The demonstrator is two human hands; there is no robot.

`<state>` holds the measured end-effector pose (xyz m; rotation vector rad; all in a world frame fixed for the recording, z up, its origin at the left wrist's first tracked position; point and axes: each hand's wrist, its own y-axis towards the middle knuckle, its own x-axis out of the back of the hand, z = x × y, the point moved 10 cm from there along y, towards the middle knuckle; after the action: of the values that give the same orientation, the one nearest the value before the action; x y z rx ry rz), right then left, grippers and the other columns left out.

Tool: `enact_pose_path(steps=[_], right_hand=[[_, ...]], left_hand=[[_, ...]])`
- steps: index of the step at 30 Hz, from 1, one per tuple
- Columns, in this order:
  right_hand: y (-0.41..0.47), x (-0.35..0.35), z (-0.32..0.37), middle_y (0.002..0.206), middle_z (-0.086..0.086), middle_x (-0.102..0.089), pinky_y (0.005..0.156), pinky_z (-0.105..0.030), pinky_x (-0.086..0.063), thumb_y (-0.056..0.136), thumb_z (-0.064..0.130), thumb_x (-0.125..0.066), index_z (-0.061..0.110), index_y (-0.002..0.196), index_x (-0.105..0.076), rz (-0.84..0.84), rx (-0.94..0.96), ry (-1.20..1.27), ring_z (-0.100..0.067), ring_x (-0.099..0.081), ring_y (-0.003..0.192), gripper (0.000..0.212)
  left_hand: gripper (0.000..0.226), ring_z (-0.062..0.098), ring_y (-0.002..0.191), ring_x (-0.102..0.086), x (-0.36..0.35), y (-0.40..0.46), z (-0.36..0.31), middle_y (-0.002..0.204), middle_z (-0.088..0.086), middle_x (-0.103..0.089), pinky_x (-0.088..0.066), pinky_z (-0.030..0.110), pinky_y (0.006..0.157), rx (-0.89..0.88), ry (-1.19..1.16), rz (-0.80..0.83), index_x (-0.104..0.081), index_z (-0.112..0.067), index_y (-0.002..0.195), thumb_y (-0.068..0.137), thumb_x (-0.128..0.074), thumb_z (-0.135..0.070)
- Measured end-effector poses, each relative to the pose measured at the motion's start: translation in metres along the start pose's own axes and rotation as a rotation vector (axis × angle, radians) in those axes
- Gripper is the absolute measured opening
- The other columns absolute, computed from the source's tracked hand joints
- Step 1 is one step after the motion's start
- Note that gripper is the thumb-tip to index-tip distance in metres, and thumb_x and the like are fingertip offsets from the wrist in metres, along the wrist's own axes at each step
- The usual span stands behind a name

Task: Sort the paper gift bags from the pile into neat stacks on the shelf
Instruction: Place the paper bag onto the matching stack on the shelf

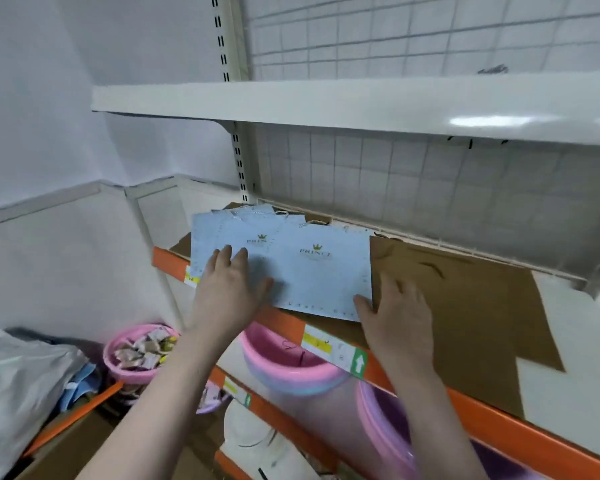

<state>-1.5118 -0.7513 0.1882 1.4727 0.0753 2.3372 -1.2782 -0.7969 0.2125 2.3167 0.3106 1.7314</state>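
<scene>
Both hands are seen on the shelf, fingers straight and flat, nothing pinched. Left hand (pixel 231 282) is laid palm-down on the light blue gift bags (pixel 284 268), fingers spread and pointed toward the back wall, thumb splayed out to the right over the paper. Right hand (pixel 395 306) is set against the right front corner of the top bag, fingers extended, thumb at the bag's front edge; most of its palm is over the brown cardboard liner (pixel 465 306), not over the bag. The bags are thus bracketed: left hand on top, right hand at the side. The stack lies directly ahead of and between the hands, flat on the cardboard, handles toward the grid back panel (pixel 430 188). It is fanned rather than square: at least two crown-logo faces are visible, the lower bag offset to the left and back, the top one skewed so that its front right corner overhangs toward the orange shelf edge (pixel 281 323). Long axis of the spread runs roughly left-right along the shelf. Left hand is nearer the offset lower bag, right hand nearer the overhanging corner. Squaring up is judged to be the step in hand: a push inward and back from the right against a hold from the left would probably be needed. Pink buckets (pixel 291 365) are seen on the level below, a grey plastic bag (pixel 18 386) at lower left.
</scene>
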Motion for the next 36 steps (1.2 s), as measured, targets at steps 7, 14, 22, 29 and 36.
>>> enact_pose_path(steps=[7, 14, 22, 29, 36], right_hand=[[0.035, -0.028, 0.004, 0.139, -0.009, -0.038, 0.106, -0.034, -0.027, 0.095, 0.046, -0.04, 0.013, 0.142, -0.033, 0.006, -0.066, -0.05, -0.026, -0.033, 0.131, 0.058], [0.049, -0.048, 0.005, 0.119, -0.013, -0.057, 0.09, -0.04, -0.04, 0.094, 0.055, -0.039, 0.009, 0.136, -0.043, -0.06, -0.199, -0.16, -0.032, -0.052, 0.112, 0.062], [0.062, -0.067, 0.014, 0.107, -0.016, -0.059, 0.084, -0.04, -0.041, 0.09, 0.054, -0.049, 0.002, 0.124, -0.053, -0.098, -0.254, -0.197, -0.034, -0.054, 0.1, 0.062], [0.055, -0.057, 0.009, 0.114, -0.014, -0.056, 0.092, -0.036, -0.034, 0.086, 0.054, -0.056, 0.008, 0.132, -0.048, -0.18, -0.336, -0.107, -0.032, -0.047, 0.106, 0.066], [0.03, -0.043, -0.011, 0.109, -0.005, -0.059, 0.087, -0.037, -0.043, 0.085, 0.051, -0.058, 0.016, 0.115, -0.055, -0.15, -0.518, 0.215, -0.027, -0.052, 0.105, 0.046]], left_hand=[[0.073, 0.031, 0.14, -0.021, -0.049, 0.078, -0.019, 0.151, 0.016, -0.027, -0.018, 0.039, 0.113, -0.084, -0.019, 0.132, -0.029, -0.009, 0.145, 0.09, -0.047, -0.054], [0.074, 0.039, 0.125, -0.04, -0.1, 0.118, -0.02, 0.134, 0.024, -0.043, -0.035, 0.043, 0.101, -0.079, -0.029, 0.333, -0.036, -0.008, 0.134, 0.086, -0.045, -0.063], [0.101, 0.037, 0.131, -0.033, -0.11, 0.144, -0.007, 0.142, 0.022, -0.035, -0.032, 0.044, 0.104, -0.056, -0.345, 0.352, -0.02, -0.004, 0.146, 0.074, -0.069, -0.055], [0.071, 0.017, 0.116, -0.049, -0.093, 0.146, -0.011, 0.125, -0.006, -0.052, -0.037, 0.026, 0.082, -0.179, -0.873, 0.26, -0.037, -0.018, 0.137, 0.078, -0.075, -0.025], [0.074, 0.006, 0.105, -0.055, -0.073, 0.141, -0.018, 0.119, -0.015, -0.056, -0.046, 0.029, 0.089, -0.202, -1.13, 0.245, -0.031, -0.025, 0.143, 0.082, -0.071, -0.017]])
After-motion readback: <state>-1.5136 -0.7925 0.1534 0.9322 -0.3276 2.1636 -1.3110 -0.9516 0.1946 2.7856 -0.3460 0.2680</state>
